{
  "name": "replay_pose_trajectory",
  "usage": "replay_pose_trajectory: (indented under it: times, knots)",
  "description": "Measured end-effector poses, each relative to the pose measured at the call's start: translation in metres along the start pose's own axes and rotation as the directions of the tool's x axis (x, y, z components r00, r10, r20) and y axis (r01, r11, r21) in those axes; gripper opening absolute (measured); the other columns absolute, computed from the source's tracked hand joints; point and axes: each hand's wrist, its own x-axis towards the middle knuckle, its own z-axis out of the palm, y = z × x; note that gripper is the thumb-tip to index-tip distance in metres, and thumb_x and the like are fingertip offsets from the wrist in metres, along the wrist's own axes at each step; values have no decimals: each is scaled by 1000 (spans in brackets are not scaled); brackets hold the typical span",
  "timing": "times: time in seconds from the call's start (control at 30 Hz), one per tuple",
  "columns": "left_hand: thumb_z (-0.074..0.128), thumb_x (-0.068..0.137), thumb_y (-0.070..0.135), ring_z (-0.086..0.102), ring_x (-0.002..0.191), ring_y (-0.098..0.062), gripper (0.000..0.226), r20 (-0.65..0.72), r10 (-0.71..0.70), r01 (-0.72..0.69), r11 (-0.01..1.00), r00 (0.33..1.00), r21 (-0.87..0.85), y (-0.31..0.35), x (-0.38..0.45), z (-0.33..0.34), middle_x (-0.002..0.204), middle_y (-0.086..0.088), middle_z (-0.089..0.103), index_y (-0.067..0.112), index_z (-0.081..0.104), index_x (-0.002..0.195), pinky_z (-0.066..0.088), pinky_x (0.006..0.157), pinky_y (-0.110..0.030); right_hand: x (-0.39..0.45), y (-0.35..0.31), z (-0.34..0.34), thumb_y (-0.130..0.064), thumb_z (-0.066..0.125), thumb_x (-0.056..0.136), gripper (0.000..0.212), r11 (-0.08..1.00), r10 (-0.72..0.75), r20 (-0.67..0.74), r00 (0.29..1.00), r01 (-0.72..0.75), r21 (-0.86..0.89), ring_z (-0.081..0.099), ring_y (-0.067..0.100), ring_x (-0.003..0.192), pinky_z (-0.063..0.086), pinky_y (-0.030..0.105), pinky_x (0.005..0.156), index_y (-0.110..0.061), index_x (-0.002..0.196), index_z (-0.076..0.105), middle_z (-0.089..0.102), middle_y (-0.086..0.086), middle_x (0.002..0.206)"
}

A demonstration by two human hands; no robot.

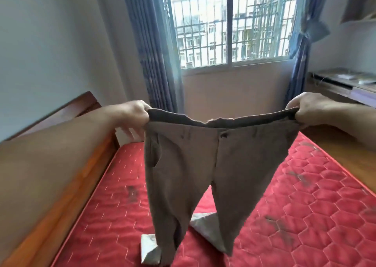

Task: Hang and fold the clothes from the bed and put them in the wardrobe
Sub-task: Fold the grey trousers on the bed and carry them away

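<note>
Indoors, brown trousers (203, 165) pinched by left hand (136, 112) and right hand (305, 108) above red mattress (305, 216).

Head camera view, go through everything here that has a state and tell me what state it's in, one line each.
Brown trousers: held up by the waistband, spread wide, leg ends resting on the mattress.
Left hand: grips one waistband end.
Right hand: grips the other end.
Red mattress: bare, stained.
Curtains: drawn open.
Window: barred; open or closed unclear.

Head view; looks down over bed (305, 205).
</note>
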Motion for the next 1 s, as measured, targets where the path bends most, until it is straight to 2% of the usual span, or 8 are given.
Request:
replay_pose_trajectory:
  times: [0.2, 0.3, 0.4, 0.53, 0.63, 0.73, 0.83, 1.0]
  knots:
    - [36, 76, 3, 73, 64, -20, 38, 364, -139, 43, 965, 921, 259, -25, 51, 61, 69, 3, 73, 14, 68, 92, 54, 48, -30, 15, 5, 48, 8, 30, 75, 37, 988, 145, 274, 951, -124, -92, 70, 36, 57, 58, 39, 49, 0, 81, 66, 69, 20, 60]
    - [47, 78, 5, 67, 59, -9, 24, 531, -173, 47, 969, 830, 244, -67, 60, 120, 61, 7, 69, 14, 69, 84, 53, 52, -25, -5, 41, 94, 10, 28, 76, 43, 961, 260, 557, 789, -152, -232, 67, 29, 55, 50, 27, 46, -1, 86, 68, 70, 16, 65]
    - [55, 81, 1, 64, 53, -10, 16, 778, -237, -26, 951, 581, 309, -86, 52, 193, 58, 1, 67, 11, 67, 79, 53, 50, -21, -27, 73, 152, 7, 32, 80, 37, 916, 390, 726, 567, -154, -372, 70, 20, 62, 52, 27, 44, -9, 79, 65, 69, 6, 67]
    - [53, 80, 3, 54, 39, -9, 11, 806, -244, -6, 956, 539, 293, -62, 42, 230, 62, -3, 59, 8, 62, 81, 42, 38, -16, -29, 60, 175, -9, 43, 94, 26, 824, 380, 744, 549, 165, -542, 68, 30, 99, 54, 30, 84, 1, 97, 68, 68, 18, 115]
    - [32, 71, 1, 65, 47, -22, 40, 717, -179, 197, 979, 674, 59, -53, 58, 227, 81, -16, 66, 3, 64, 96, 50, 41, -25, -8, 63, 189, -5, 49, 85, 20, 916, 393, 715, 578, -314, -249, 65, 26, 61, 54, 30, 53, -3, 86, 69, 69, 17, 78]
    - [27, 78, -3, 68, 70, -29, 42, 457, -67, 257, 893, 887, -368, -31, 104, 202, 88, -14, 67, 12, 64, 91, 59, 61, -39, 37, 42, 182, 4, 41, 83, 24, 714, 415, 503, 758, -614, 336, 59, 29, 52, 51, 36, 53, 1, 77, 64, 63, 20, 64]
    - [37, 89, -4, 57, 73, -23, 30, -100, -143, 10, 620, 985, -784, 26, 171, 129, 78, -8, 60, 18, 55, 78, 49, 65, -31, 117, 4, 123, 1, 48, 81, 25, 594, 439, 56, 897, -337, 731, 61, 29, 72, 52, 40, 69, -16, 83, 67, 66, 13, 82]
    - [30, 91, -10, 58, 53, -5, 39, -614, -2, -603, 191, 789, -775, 142, 188, -29, 73, -6, 51, 20, 51, 79, 49, 55, -19, 202, -86, -33, -1, 36, 70, 37, 603, 298, -542, 785, 286, 745, 59, 11, 72, 42, 15, 52, -27, 74, 62, 61, 2, 90]
